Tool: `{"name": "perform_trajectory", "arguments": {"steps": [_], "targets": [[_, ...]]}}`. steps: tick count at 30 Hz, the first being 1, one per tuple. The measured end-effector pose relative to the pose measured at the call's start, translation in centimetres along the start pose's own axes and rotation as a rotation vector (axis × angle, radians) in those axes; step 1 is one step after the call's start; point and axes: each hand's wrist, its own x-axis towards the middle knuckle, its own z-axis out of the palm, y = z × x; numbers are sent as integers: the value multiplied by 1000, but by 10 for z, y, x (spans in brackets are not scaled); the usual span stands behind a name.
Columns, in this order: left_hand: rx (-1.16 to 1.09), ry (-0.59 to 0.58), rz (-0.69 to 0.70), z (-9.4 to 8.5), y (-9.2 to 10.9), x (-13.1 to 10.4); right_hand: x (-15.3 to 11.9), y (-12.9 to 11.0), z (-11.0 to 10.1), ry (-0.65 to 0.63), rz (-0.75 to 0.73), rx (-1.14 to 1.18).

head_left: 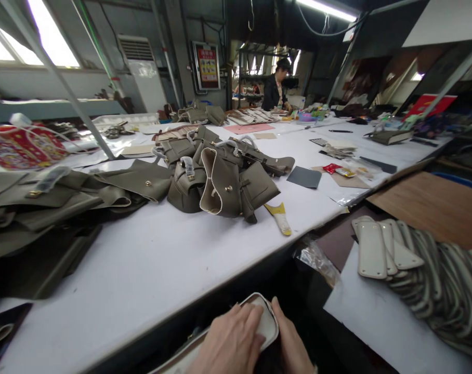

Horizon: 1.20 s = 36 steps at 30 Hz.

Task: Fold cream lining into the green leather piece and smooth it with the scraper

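Note:
At the bottom of the head view I hold a handbag [267, 328] with a pale lining and a light rim; most of its body is hidden by my hands and the frame edge. My left hand [232, 340] lies over the opening, its fingers bent and pressing on the lining. Around the right end of the rim, my right hand [292, 340] grips from outside, thumb side up. Just beyond, on the white table [173, 259], sits a heap of olive-grey handbags [228, 182] with wrapped handles and gold studs.
Flat olive bag parts [64, 202] spread over the table's left. A yellow-and-white piece [279, 218] lies near its front edge. At right, a stack of pale, rounded strips [415, 265] rests on white paper. A person [274, 91] stands at the far end.

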Motion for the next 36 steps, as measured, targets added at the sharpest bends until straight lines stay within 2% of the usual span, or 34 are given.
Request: {"name": "perform_trajectory", "arguments": {"steps": [4, 9, 15, 21, 27, 30, 34, 36], "targets": [[0, 14, 27, -17, -6, 22, -18, -3, -14, 36, -92, -220], [58, 49, 97, -25, -22, 55, -18, -9, -17, -2, -153, -484], [-109, -104, 296, -18, -53, 77, -16, -20, -10, 35, -232, -578], [-263, -113, 296, -4, -69, 83, -15, -24, -5, 50, -261, -630], [-361, -102, 278, 1, -72, 80, -10, -20, -8, 4, -255, -651], [-399, -88, 269, 0, -72, 79, -11, -18, -9, 27, -262, -657], [-454, -110, 237, 0, -72, 80, -17, -23, -12, -30, -193, -679], [-480, -130, 213, 0, -73, 81, -19, -28, -15, -42, -133, -585]]}}
